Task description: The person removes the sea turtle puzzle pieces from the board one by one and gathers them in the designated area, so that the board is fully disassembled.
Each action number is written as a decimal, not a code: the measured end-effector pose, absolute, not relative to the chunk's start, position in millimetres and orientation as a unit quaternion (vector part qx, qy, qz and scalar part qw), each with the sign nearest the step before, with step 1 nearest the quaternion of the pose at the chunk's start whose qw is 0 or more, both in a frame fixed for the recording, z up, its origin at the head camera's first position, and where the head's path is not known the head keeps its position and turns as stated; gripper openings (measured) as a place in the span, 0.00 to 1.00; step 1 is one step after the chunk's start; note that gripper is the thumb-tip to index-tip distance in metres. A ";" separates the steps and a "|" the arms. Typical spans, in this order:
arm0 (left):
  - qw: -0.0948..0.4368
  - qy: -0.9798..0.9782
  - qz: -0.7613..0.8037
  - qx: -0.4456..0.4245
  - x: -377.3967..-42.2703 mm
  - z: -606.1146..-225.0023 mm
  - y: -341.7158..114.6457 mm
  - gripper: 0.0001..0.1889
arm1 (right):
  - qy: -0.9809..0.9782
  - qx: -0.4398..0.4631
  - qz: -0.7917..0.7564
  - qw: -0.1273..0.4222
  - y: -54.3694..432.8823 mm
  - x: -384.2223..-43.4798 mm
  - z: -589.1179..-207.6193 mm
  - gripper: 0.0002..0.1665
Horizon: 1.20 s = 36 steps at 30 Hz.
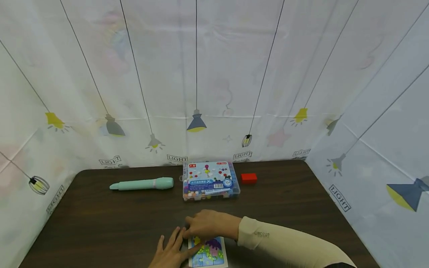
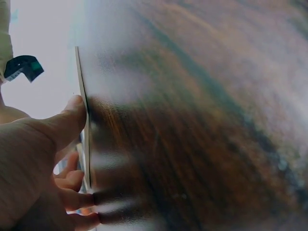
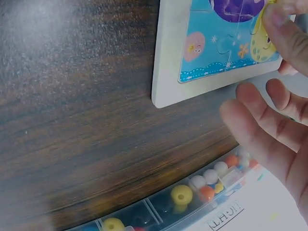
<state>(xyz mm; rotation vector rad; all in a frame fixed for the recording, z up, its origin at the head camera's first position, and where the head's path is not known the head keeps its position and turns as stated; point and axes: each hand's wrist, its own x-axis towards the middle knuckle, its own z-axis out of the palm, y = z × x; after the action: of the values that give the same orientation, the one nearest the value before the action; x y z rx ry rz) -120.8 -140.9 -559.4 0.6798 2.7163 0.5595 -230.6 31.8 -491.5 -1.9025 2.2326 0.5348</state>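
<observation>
A small jigsaw puzzle in a pale frame lies on the dark table at the front, with a blue sea picture with purple, yellow and pink figures. My left hand rests at its left side with spread fingers, the thumb reaching over the picture. Over the top left part of the puzzle is my right hand. In the right wrist view a fingertip of the right hand touches the yellow figure near a corner, while other fingers hang loosely bent. The left wrist view shows the puzzle board nearly edge-on.
A clear box of coloured beads with a printed card stands at the back middle. To its left lies a mint-green pen-shaped thing; to its right, a red block. A patterned curtain hangs behind the table.
</observation>
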 end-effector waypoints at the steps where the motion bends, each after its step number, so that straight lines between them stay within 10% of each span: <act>1: 0.141 0.941 0.195 0.237 -120.4 -559.0 -140.6 0.36 | 0.745 -0.637 0.185 0.075 31.7 -230.5 -491.2 0.23; 16: 0.146 0.940 0.191 0.243 -122.7 -557.2 -142.4 0.35 | 0.758 -0.631 0.093 0.135 44.9 -231.5 -492.3 0.28; 36: 0.138 0.939 0.208 0.238 -120.4 -557.3 -142.5 0.33 | 0.732 -0.658 0.164 0.067 33.2 -236.2 -489.3 0.19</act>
<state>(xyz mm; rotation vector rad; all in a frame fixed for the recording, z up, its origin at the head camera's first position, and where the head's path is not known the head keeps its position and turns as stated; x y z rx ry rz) -120.4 -142.5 -557.3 0.6873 2.7144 0.6029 -236.2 33.2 -489.3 -1.9825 2.2075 0.4933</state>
